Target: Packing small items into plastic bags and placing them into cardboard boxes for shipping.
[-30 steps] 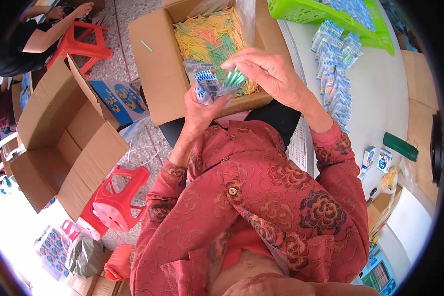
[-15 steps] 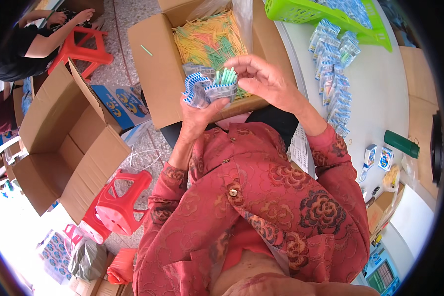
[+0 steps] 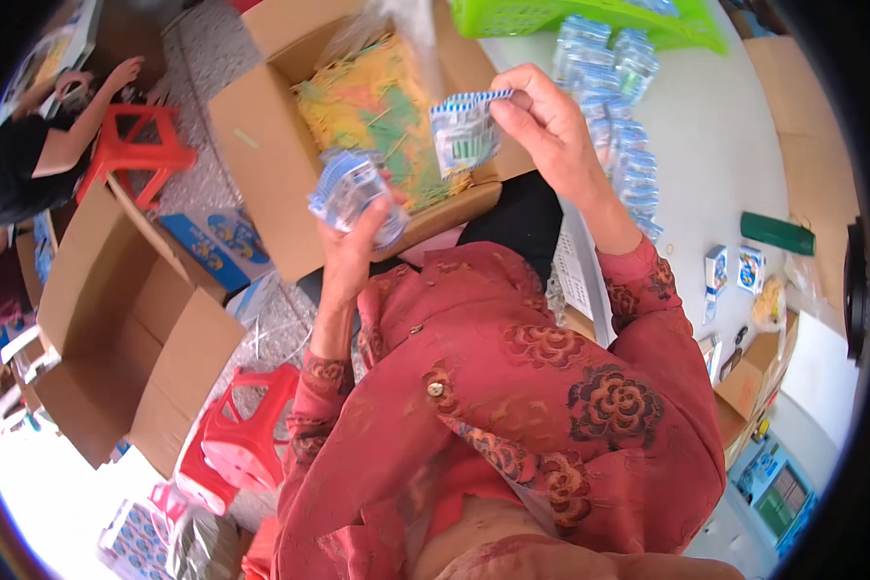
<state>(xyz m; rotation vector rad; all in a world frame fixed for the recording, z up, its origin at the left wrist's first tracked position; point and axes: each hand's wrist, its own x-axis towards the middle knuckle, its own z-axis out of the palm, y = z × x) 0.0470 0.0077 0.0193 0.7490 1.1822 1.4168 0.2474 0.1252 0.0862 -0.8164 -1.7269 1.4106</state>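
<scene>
Between the thumb and fingers of my right hand (image 3: pixel 549 130) hangs a small clear bag (image 3: pixel 464 138) with a blue-striped top edge. Short green sticks show inside it. My left hand (image 3: pixel 358 227) is closed round a stack of similar clear bags (image 3: pixel 358 193), slightly blurred, in front of my lap. Both hands are over the near side of an open cardboard box (image 3: pixel 246 145). Inside that box lies a heap of thin yellow, orange and green sticks (image 3: pixel 367 111), with clear plastic lining rising at its back.
Filled bags (image 3: pixel 628 159) lie in rows on the white table (image 3: pixel 706 164) at right, near a green basket (image 3: pixel 551 19). A dark green case (image 3: pixel 778 233) and small boxes lie farther right. At left stand an empty carton (image 3: pixel 116 338), red stools (image 3: pixel 242 440) and another person (image 3: pixel 29 159).
My right hand has lifted the bag with green sticks off the stack and carried it up and right. My left hand has moved slightly left and down with the other bags.
</scene>
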